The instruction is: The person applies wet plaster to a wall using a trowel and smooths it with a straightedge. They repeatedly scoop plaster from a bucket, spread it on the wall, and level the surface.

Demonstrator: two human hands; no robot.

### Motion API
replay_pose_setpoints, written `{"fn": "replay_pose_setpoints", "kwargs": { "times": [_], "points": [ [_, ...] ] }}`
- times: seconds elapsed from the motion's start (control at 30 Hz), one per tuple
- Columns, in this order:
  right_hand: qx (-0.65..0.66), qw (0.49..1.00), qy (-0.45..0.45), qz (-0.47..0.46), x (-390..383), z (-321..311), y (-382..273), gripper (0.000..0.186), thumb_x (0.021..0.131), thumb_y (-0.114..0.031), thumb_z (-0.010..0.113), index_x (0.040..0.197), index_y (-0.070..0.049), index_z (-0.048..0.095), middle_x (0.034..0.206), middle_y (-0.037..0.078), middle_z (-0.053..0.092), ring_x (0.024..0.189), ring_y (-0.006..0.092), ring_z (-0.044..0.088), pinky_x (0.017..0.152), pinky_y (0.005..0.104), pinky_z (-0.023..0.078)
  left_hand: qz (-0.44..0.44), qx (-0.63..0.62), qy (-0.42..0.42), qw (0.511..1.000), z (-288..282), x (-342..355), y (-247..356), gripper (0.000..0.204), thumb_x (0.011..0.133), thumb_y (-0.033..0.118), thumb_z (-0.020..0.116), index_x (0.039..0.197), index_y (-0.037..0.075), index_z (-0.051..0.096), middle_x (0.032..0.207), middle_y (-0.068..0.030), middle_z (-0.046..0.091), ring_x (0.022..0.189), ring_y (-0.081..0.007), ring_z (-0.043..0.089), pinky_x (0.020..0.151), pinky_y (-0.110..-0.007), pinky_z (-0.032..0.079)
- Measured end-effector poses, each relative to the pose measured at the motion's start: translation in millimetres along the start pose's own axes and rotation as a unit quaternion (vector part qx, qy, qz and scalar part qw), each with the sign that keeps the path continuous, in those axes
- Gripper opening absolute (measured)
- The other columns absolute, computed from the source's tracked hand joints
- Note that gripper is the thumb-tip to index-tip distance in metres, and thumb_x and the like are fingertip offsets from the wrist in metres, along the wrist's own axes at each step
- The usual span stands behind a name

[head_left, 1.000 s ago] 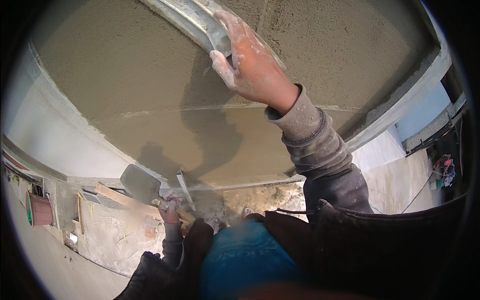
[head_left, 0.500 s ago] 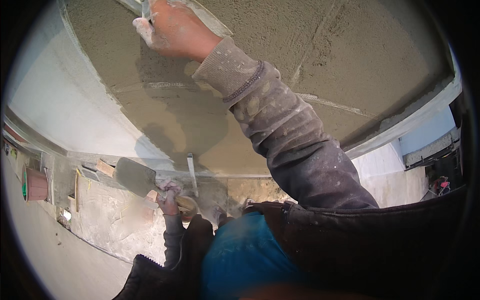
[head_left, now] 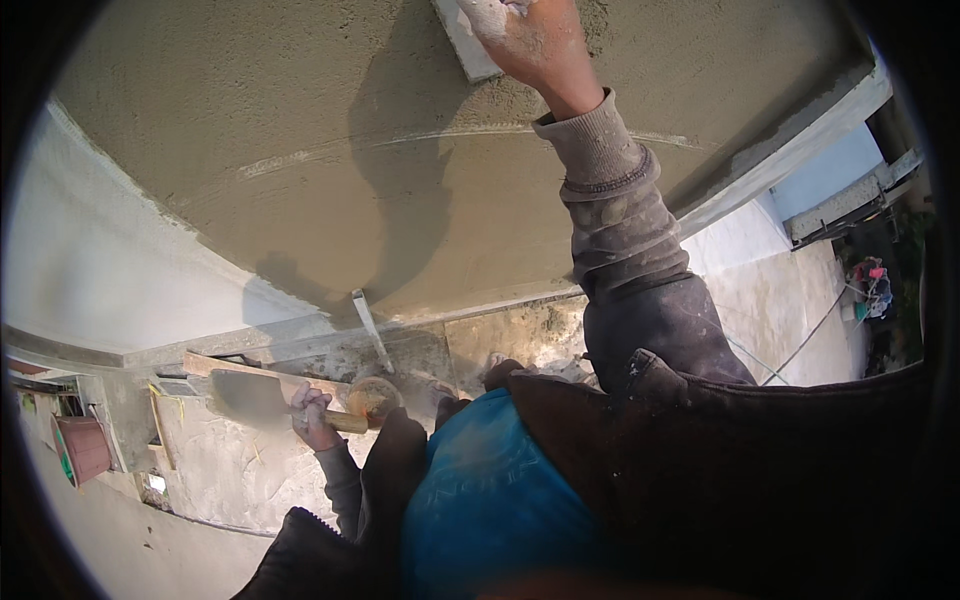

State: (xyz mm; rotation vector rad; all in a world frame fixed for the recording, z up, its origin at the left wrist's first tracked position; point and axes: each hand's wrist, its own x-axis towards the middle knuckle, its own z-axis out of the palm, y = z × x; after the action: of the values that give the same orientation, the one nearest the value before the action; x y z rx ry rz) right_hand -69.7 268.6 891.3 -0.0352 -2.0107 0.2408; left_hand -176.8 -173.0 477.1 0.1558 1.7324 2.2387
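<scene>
At the top of the view my right hand [head_left: 545, 50] is closed on a pale, flat plastering float [head_left: 468, 48], partly cut off by the picture's edge. The float lies against a wall of wet, grey-brown plaster [head_left: 300, 190]; a light raised line crosses the plaster below it. Lower down on the left, my left hand [head_left: 313, 413] grips a trowel by its wooden handle [head_left: 350, 423]. The trowel's broad grey blade [head_left: 243, 394] points left, away from the wall, and appears bare of a large load.
A narrow pale strip [head_left: 372, 330] stands at the wall's foot, near a round, rusty-brown container [head_left: 375, 396]. A wooden plank [head_left: 200, 364] lies along the ground on the left. A reddish-brown tub [head_left: 82, 448] is farther left. Thin lines [head_left: 805, 340] run at the right.
My right hand and float have moved to the right across the plaster. My left hand with the trowel has shifted slightly left and down in the view, which has itself turned a little.
</scene>
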Motion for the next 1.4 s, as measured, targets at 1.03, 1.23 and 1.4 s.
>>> {"fn": "replay_pose_setpoints", "kwargs": {
  "times": [1.03, 1.23, 1.4],
  "points": [
    [0.074, 0.919, -0.343, 0.18, -321, 138, 48, 0.069, 0.095, -0.019, 0.059, 0.154, -0.008, 0.025, 0.119, 0.024, 0.064, 0.07, 0.038, 0.068, 0.063, 0.0449, 0.056, -0.169, 0.062, 0.183, 0.967, 3, -143, -28, 0.035, 0.086, -0.001, 0.06, 0.121, 0.001, 0.06, 0.1, -0.0076, 0.062, 0.072, -0.0144, 0.061, 0.063, -0.029, 0.056],
    [0.13, 0.975, -0.153, 0.1, -267, 170, 30, 0.071, 0.093, -0.016, 0.061, 0.154, -0.009, 0.026, 0.084, 0.018, 0.07, 0.069, 0.038, 0.068, 0.061, 0.045, 0.056, -0.243, 0.137, 0.158, 0.947, 13, -201, -89, 0.014, 0.087, -0.002, 0.061, 0.098, 0.005, 0.057, 0.1, -0.0098, 0.066, 0.068, -0.0158, 0.065, 0.054, -0.027, 0.053],
    [0.125, 0.938, -0.276, 0.17, -309, 197, 25, 0.073, 0.093, -0.014, 0.063, 0.155, -0.012, 0.025, 0.085, 0.02, 0.069, 0.068, 0.0419, 0.066, 0.063, 0.0478, 0.054, -0.295, 0.342, -0.031, 0.892, 27, -225, -144, 0.021, 0.081, 0.012, 0.076, 0.097, 0.004, 0.064, 0.09, -0.0092, 0.071, 0.078, -0.0202, 0.07, 0.068, -0.033, 0.057]
  ]
}}
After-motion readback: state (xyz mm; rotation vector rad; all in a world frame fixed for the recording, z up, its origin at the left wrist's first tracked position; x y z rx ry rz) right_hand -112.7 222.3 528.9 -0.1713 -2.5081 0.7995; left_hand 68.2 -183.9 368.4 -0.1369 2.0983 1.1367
